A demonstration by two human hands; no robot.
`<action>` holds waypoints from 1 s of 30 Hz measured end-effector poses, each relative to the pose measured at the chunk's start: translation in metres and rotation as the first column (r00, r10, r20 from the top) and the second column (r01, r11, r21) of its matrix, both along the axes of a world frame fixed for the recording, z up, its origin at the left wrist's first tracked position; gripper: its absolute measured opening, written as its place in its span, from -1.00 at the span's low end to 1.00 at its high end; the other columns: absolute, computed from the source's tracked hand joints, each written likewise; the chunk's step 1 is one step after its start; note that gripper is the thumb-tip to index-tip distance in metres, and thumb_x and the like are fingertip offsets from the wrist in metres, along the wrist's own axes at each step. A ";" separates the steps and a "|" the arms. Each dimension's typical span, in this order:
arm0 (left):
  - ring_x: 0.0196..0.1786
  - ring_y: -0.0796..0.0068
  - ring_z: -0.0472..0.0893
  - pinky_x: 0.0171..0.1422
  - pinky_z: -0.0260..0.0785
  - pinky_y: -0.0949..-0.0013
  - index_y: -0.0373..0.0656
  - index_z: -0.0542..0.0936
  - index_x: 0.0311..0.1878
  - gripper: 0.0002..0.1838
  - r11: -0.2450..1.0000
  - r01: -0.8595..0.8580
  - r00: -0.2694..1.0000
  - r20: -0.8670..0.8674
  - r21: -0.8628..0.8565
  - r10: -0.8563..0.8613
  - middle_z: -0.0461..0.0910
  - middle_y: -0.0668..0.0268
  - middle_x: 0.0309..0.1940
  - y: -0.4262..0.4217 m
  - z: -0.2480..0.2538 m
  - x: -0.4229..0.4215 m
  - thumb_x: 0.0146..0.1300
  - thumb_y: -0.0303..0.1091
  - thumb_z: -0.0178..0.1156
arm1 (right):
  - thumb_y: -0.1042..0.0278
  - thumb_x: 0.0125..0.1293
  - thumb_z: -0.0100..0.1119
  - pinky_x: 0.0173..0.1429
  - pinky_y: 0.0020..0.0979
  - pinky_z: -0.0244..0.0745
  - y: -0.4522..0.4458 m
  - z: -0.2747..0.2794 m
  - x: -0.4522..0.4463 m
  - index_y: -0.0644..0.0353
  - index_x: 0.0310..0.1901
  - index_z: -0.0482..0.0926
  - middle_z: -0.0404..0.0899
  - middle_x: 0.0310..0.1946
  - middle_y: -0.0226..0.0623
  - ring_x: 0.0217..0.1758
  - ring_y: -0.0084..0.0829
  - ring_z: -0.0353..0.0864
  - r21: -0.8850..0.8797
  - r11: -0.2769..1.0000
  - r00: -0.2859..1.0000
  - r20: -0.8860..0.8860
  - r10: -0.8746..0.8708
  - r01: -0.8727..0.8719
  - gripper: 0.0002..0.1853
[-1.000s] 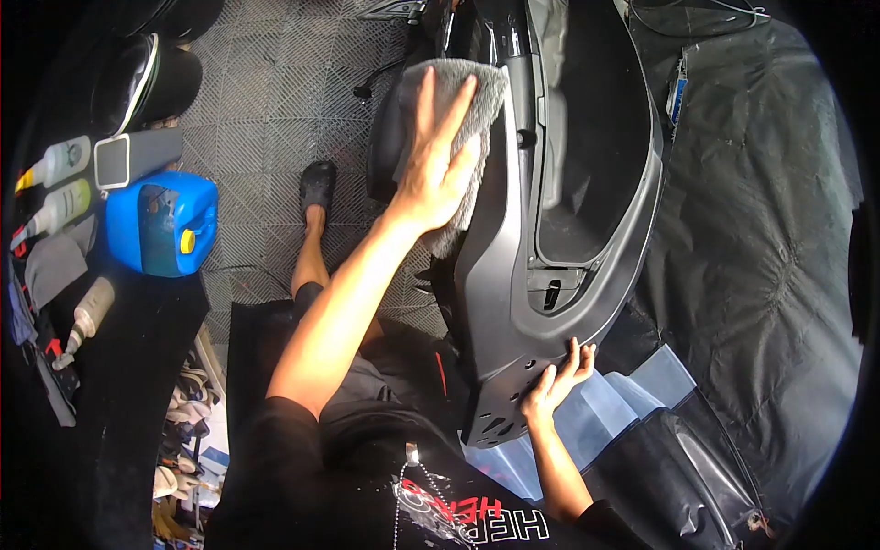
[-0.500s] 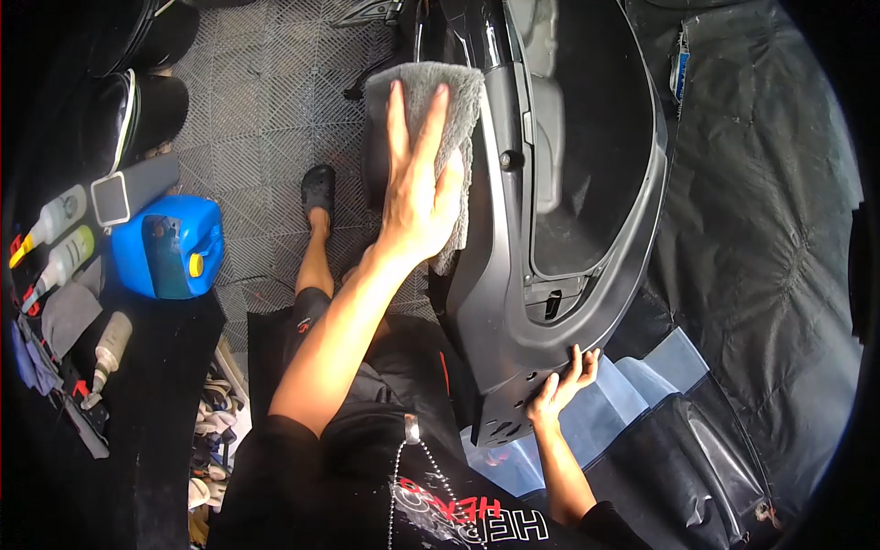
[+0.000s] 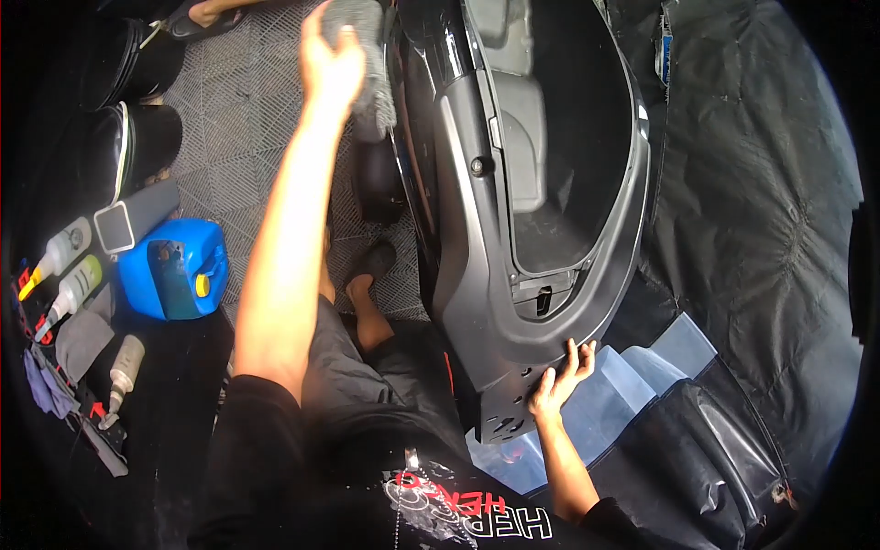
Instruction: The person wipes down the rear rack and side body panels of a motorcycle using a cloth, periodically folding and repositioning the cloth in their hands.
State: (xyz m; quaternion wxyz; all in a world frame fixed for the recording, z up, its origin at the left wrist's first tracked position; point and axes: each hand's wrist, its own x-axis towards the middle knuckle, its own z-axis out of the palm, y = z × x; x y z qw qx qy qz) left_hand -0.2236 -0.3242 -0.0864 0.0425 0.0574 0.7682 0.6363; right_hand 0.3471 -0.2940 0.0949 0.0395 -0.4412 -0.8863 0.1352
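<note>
At the top of the view my left hand [image 3: 332, 69] is closed on a thick grey towel [image 3: 368, 69]. The towel hangs along the left side of a dark scooter, with part of it hidden behind the hand. My right hand [image 3: 561, 380] rests on the matt grey rear panel [image 3: 500, 362] of the scooter, fingers apart. An open underseat compartment [image 3: 582, 174] with a black liner shows in the middle of the scooter body.
To the left stand a cut-open blue jug [image 3: 168, 275] with a yellow cap, spray bottles [image 3: 78, 284] and black buckets [image 3: 147, 142]. Another person's foot [image 3: 203, 14] shows at the top. A clear plastic sheet [image 3: 632, 376] and black cover [image 3: 752, 229] lie to the right.
My left hand and the towel have moved up and left, off the upper body panel to the scooter's left side. My right hand stays on the rear panel. Another person's foot has appeared.
</note>
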 end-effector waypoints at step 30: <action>0.68 -0.32 -0.02 0.73 -0.30 -0.32 -0.21 0.31 0.58 -0.37 0.904 0.428 0.833 -0.393 0.015 -0.388 0.04 -0.12 0.66 -0.047 0.048 0.158 0.56 -0.10 -0.03 | -0.09 0.51 -0.05 0.60 0.18 0.03 -0.002 -0.001 -0.004 0.26 0.45 0.41 0.01 0.52 0.23 0.64 0.23 0.01 0.021 1.000 1.000 0.014 0.003 -0.003 -0.32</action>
